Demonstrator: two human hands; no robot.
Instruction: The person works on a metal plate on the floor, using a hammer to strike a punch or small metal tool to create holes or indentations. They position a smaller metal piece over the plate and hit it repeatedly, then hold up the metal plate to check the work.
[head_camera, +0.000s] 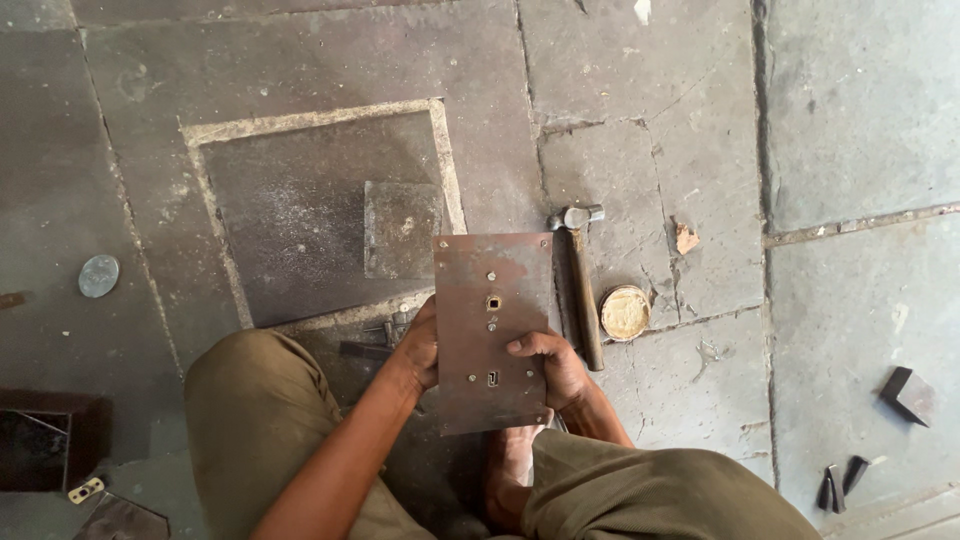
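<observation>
From the head camera, looking straight down, a person sits low over a stone floor (640, 90) with both knees in olive trousers framing the lower part of the picture. Both hands are clamped on a rusty rectangular metal plate (492, 330), held upright in front of the lap just above the floor: the left hand (420, 350) grips its left long edge, mostly hidden behind the plate, and the right hand (548, 362) curls over the right edge with fingers lying on the face. The plate carries small rivets, a square hole near the middle and a slot lower down. It looks stiff and fairly heavy for its size, with hard edges and a rough, rusty face that should not slip; the two long edges, well apart from the holes, seem the safest places to hold it. Just right of the plate a hammer (578, 285) lies on the floor, its head away from the person, and beside its handle sits a round shallow tin (625, 312). A smaller square metal sheet (400, 228) lies flat beyond the plate, and dark metal wedges (908, 394) lie well apart at the right
</observation>
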